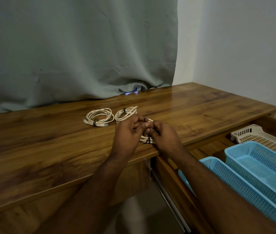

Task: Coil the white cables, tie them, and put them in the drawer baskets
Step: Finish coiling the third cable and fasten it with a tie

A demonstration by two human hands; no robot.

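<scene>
Behind the desk [49, 149] hangs one grey-green curtain [76, 48], its hem resting on the desk's far edge; a pale wall [243, 48] stands to the right of it. At the desk's right end one drawer [206, 147] is pulled out, and three baskets sit in it: two blue [235, 183] [265, 168] side by side, and one cream [258, 135] beyond them, farthest from the desk's front edge. Three white cables lie on the desk. Two are coiled and each bound with a dark tie: one [99, 117] toward the curtain, the other [126, 113] touching it on its right. The third cable [146, 139] lies at the desk's front edge, mostly hidden under the two hands. The left hand [127, 132] has its fingers curled and pinches a small dark tie [144, 119] above this cable. The right hand [165, 135] meets it fingertip to fingertip, fingers curled onto the same tie and cable. Another dark band shows on the coil just below the hands.
</scene>
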